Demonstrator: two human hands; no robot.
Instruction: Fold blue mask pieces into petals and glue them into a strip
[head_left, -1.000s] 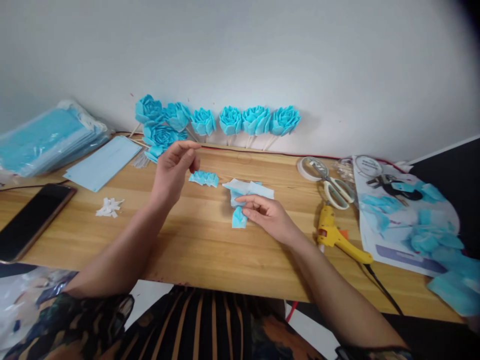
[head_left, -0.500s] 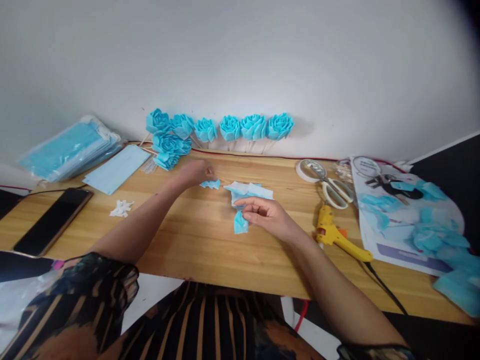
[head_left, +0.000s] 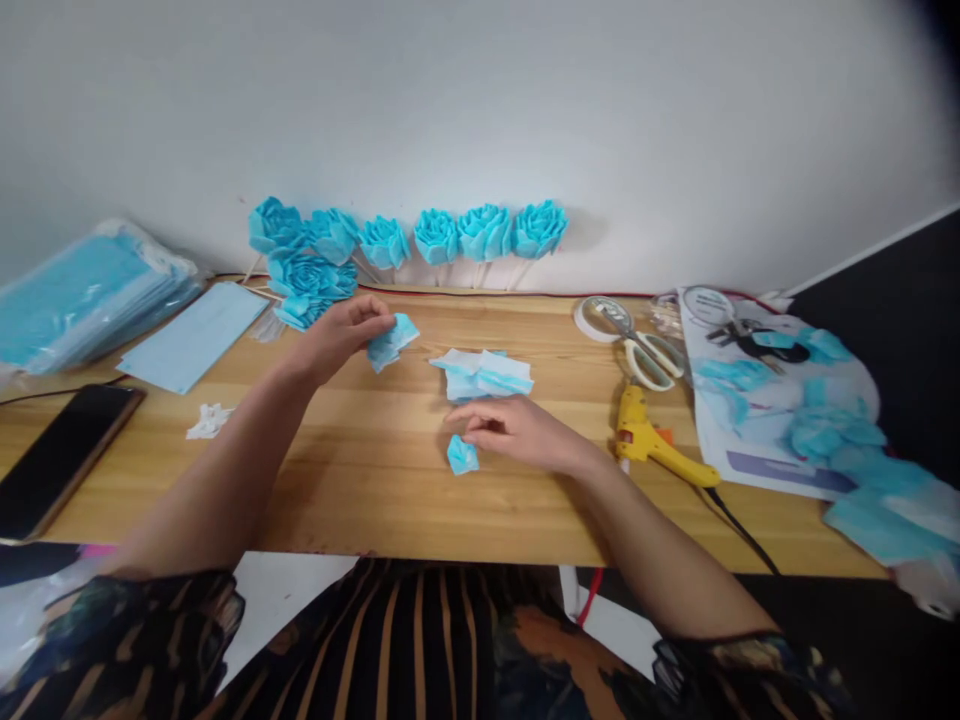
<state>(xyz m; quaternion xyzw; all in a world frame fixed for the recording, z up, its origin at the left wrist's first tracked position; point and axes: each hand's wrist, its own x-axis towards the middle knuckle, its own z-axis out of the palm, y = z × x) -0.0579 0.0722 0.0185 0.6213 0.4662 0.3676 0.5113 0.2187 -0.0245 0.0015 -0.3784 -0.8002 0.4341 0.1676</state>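
Blue crumpled piece (head_left: pixel 393 341) is pinched in our left hand (head_left: pixel 346 325), beside the loose scraps (head_left: pixel 487 376) on the table (head_left: pixel 360 490), and our right hand (head_left: pixel 525 432) pinches a small folded piece (head_left: pixel 463 456) nearer us. Blue flowers (head_left: pixel 436 236) along the wall look finished to us, while these pieces seem unjoined; we can read no brand or writing, even on the printed sheet (head_left: pixel 750 440)

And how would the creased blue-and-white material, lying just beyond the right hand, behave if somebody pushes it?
The blue-and-white material would probably be floppy and light, as it looks thin and creased. A push would more likely slide or crumple it than roll it, since it lies spread out low on the wooden table.
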